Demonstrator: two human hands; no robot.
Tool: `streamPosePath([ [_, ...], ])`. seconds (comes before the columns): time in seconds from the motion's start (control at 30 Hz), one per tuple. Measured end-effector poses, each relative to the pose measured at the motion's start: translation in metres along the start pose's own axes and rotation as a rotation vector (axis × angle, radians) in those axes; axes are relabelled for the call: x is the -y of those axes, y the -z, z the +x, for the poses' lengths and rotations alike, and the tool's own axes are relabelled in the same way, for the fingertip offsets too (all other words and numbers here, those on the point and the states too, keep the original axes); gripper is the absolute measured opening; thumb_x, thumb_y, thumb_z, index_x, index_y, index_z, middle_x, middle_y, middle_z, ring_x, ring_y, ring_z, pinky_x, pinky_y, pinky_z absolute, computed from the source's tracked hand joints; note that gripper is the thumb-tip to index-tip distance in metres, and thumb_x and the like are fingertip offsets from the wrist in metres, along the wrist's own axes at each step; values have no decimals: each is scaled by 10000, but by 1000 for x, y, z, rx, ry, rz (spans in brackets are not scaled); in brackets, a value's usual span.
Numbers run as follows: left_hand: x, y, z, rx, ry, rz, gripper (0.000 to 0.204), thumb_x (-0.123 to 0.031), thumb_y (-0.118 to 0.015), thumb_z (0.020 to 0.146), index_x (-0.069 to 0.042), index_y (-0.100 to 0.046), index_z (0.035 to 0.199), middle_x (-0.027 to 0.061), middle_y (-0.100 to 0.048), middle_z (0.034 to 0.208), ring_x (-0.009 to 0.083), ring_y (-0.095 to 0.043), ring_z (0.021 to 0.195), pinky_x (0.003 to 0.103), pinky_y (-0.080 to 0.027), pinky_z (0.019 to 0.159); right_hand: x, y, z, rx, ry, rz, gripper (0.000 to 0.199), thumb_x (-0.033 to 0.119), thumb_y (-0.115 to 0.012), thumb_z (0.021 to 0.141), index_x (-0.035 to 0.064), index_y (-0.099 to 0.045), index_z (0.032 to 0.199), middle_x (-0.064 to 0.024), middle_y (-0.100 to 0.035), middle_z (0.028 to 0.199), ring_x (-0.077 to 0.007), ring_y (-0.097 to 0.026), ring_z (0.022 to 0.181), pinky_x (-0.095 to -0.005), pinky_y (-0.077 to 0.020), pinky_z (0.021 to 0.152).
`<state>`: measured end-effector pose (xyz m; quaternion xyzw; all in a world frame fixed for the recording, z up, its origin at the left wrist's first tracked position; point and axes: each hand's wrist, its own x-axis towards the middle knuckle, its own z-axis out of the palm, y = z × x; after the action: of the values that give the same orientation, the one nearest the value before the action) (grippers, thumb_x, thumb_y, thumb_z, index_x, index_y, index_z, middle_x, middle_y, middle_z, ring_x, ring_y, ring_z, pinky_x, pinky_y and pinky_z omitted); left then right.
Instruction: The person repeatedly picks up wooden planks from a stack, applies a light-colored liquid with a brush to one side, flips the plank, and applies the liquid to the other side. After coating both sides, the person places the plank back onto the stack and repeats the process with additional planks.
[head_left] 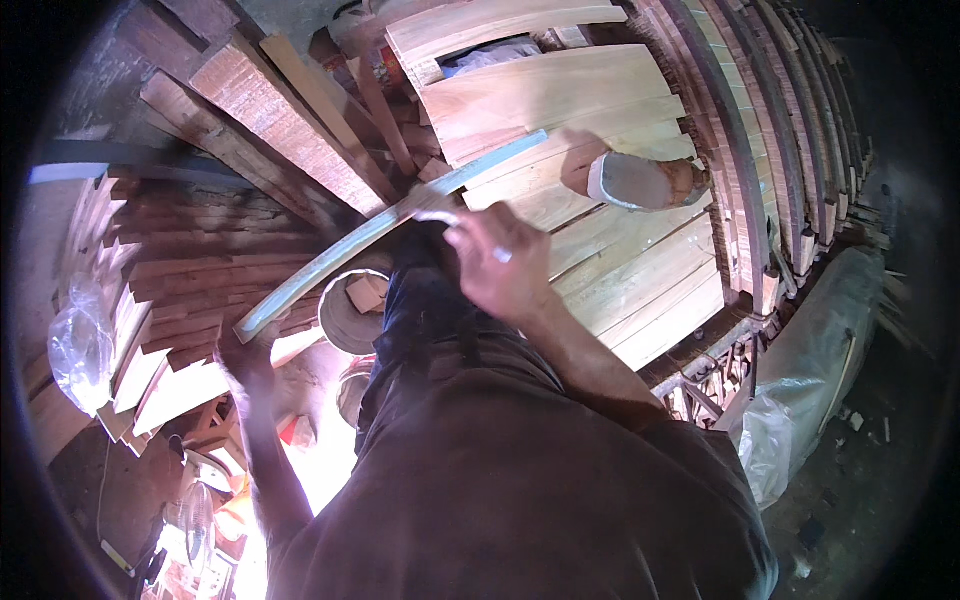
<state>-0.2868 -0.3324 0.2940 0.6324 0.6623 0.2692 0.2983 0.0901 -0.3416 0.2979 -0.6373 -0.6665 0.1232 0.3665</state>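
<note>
The left hand holds a long strip by one end; its far end is over the left edge of the boards. The right hand grips a tool.

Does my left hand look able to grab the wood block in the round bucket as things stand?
Probably not: your left hand seems occupied holding one end of the long strip, though the wood block lies exposed in the open bucket.

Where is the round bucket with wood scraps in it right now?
In the head view, the bucket is left of centre, just left of the dark trouser leg and below the long curved strip.
</note>
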Motion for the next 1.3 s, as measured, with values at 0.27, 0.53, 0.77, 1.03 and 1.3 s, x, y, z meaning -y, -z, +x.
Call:
streamPosePath([
  [0.27,-35,1,-1,9,-60,-68,304,-131,-795,814,-3,-615,1023,68,-670,863,150,-611,801,304,-514,720,-98,-6,7,-213,-48,-65,67,101,-703,840,78,-674,897,-116,-664,766,-289,-636,628,-367,-507,559],
  [0.53,-23,-4,-4,19,-97,-122,313,-64,-763,834,19,-591,1082,78,-666,944,147,-612,862,281,-510,768,-243,-3,9,-296,-368,-424,43,155,-642,854,123,-658,830,-111,-672,796,-333,-648,756,-453,-513,667],
  [0.77,-24,-7,-6,15,22,-178,316,-80,-765,833,34,-599,1076,95,-685,964,151,-628,887,289,-523,784,-138,-10,5,-204,-139,-329,34,130,-649,863,106,-632,881,-101,-660,810,-324,-648,740,-442,-524,640],
  [1.03,-49,-4,3,66,-10,-285,261,14,-724,836,15,-611,1072,61,-670,968,137,-615,888,277,-506,813,74,-3,3,86,149,392,222,50,-715,813,23,-652,1024,-122,-618,758,-276,-620,644,-375,-497,557],
  [1.3,-58,-4,-1,0,23,-258,223,-20,-749,813,16,-639,1003,63,-685,902,122,-601,807,273,-492,717,0,3,13,-42,-117,254,80,71,-674,895,29,-680,963,-101,-669,814,-188,-616,699,-319,-489,625],
])
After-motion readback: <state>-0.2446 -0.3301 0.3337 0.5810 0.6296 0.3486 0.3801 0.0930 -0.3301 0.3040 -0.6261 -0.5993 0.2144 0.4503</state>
